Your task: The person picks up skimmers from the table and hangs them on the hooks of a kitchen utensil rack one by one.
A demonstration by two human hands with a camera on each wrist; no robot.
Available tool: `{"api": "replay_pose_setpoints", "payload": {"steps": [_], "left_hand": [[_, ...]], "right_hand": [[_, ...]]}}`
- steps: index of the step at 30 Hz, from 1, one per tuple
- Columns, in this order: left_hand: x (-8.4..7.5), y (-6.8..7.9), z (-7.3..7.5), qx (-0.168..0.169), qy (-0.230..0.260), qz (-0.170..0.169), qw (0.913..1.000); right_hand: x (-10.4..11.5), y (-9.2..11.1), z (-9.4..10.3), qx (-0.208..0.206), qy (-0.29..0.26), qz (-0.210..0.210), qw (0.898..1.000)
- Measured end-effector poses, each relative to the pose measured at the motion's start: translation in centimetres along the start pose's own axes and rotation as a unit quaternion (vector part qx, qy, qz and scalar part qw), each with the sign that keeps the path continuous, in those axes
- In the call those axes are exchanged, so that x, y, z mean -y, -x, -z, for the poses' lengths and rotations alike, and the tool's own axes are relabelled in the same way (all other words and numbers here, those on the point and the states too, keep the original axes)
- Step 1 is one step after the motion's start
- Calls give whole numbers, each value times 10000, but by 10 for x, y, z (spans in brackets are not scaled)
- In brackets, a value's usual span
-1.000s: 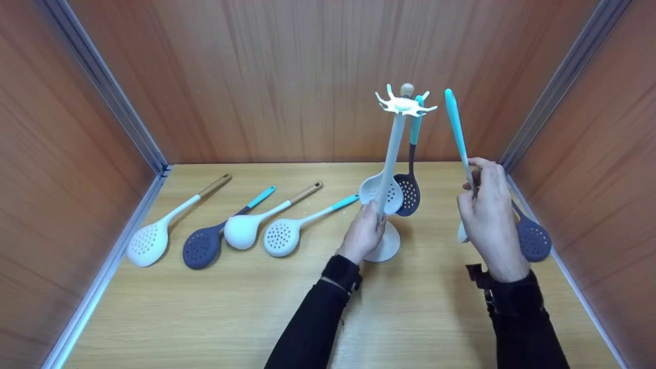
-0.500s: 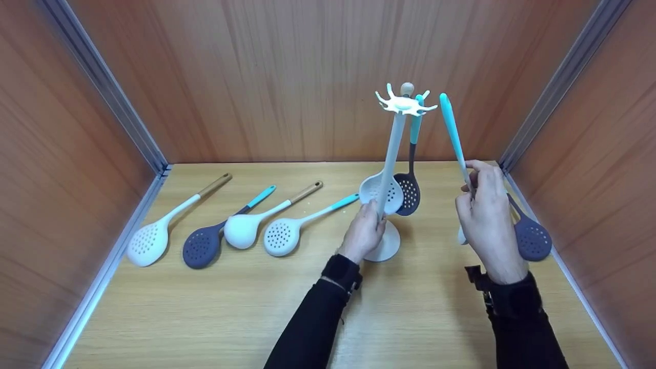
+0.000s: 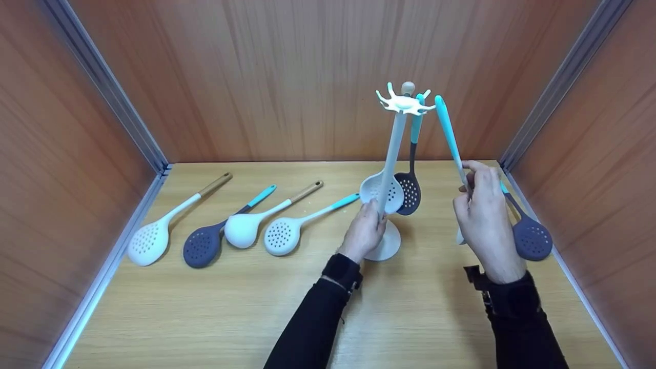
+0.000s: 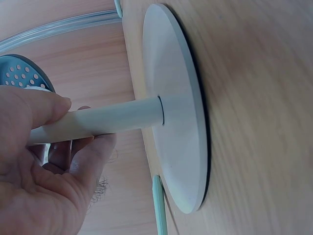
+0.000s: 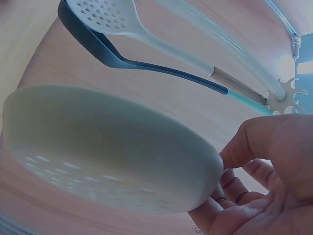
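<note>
My left hand (image 3: 363, 233) grips the lower pole of a white utensil stand (image 3: 394, 148), whose round base (image 4: 173, 112) is on the table. In my right hand (image 3: 484, 225) is a white skimmer with a turquoise handle, held upright near the head. Its perforated bowl (image 5: 107, 147) fills much of the right wrist view. The turquoise handle (image 3: 447, 128) leans left, its tip right at a hook on the stand's right side. Two skimmers hang from the stand: a white one (image 5: 105, 14) with a wooden handle and a dark one (image 3: 409, 193) with a turquoise handle.
Left of the stand lie a white skimmer (image 3: 148, 242) with a wooden handle, a dark skimmer (image 3: 201, 247), a white ladle (image 3: 242, 230) and a white turquoise-handled skimmer (image 3: 282, 237). Another dark skimmer (image 3: 533, 238) lies by the right wall. Wooden panels enclose the back and sides.
The skimmer in my right hand has moved left and its handle tip has dropped slightly, reaching the hook. My left hand keeps its grip on the stand.
</note>
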State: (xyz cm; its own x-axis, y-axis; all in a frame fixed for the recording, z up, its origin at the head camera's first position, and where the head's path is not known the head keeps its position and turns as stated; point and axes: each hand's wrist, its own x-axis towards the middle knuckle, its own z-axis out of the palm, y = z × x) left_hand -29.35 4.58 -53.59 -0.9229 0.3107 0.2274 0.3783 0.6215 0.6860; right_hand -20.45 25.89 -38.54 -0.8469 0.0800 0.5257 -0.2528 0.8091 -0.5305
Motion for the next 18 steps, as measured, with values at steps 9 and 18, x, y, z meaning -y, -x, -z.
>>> {"api": "replay_pose_setpoints", "payload": {"steps": [9,18], "left_hand": [[1,-3,-1,148,26,212,9997],[1,-2,0,81,-92,56,9999]], "right_hand": [[0,0,-3,87,-9,-6,10000],[0,0,-8,34,51,158,9999]]}}
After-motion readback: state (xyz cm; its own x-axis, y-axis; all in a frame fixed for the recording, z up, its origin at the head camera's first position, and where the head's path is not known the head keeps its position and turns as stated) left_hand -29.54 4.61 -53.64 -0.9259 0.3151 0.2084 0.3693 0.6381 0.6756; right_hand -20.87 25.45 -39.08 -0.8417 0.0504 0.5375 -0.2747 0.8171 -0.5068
